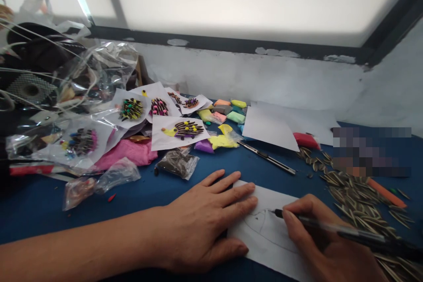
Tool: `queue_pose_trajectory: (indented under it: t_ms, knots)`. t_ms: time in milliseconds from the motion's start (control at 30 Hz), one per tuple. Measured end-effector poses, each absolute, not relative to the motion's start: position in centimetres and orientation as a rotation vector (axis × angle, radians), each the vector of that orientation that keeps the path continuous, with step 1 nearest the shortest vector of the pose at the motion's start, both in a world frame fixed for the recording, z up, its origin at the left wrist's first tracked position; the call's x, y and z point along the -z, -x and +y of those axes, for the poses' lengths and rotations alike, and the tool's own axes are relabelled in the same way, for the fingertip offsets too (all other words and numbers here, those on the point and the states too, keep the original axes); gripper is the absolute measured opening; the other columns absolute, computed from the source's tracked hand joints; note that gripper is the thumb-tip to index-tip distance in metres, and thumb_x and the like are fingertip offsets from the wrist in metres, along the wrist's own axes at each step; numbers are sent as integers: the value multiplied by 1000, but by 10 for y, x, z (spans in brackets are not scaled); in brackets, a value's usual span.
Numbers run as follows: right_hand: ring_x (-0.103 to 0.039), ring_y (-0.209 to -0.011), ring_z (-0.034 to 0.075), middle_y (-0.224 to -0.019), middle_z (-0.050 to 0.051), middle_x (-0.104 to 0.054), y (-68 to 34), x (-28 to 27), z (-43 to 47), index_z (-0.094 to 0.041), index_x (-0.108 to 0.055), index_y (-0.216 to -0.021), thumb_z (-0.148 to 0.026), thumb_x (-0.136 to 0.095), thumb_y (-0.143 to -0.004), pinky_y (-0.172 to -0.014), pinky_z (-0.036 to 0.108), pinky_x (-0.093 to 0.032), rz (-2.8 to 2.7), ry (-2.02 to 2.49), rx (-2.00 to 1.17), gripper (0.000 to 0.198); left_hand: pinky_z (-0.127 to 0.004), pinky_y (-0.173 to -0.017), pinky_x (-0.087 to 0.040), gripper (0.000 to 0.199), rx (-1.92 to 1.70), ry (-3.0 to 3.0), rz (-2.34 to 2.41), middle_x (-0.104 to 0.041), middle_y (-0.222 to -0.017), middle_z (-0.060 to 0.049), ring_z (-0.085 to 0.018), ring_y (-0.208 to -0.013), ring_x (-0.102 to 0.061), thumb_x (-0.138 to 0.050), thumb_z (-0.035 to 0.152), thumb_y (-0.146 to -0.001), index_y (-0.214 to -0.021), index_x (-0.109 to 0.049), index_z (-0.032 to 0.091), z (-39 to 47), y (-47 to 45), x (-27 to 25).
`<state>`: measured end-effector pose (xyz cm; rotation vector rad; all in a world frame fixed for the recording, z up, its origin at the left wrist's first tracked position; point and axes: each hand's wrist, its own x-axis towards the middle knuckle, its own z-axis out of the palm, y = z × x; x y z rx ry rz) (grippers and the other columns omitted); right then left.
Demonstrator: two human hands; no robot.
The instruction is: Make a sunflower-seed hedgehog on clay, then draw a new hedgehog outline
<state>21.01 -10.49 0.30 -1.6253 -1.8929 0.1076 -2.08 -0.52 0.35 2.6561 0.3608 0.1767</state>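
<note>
Left hand (208,219): flat, fingers spread, pinning white paper (270,250) at nine o'clock
Right hand (330,249): gripping black pen (360,234) at three o'clock
Outline (261,232): apparently mid-drawing
Next stroke: likely needing white paper steady

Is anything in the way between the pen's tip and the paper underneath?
Nothing that I can see. The right hand holds the pen with its tip at the paper; the left hand lies beside the tip.

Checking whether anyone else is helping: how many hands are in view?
2: the left hand, resting partly on the white sheet, and the right hand, holding a pen over it.
</note>
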Motion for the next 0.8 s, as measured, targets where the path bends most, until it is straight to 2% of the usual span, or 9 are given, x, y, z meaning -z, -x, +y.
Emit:
queue_pose_trajectory:
  t_ms: [800]
  knots:
    - [-64,-47,10,-56,-8,-62,-209,-1,-104,-27,-56,-76,-26,-52,-91,-46,15,-50,-1876,1660,-126,16,-52,-120,-9,65,-178,-2657,359,-23,-160,-6,-32,-148,-14,-47,52,-100,-153,-32,19,-5,21,-2]
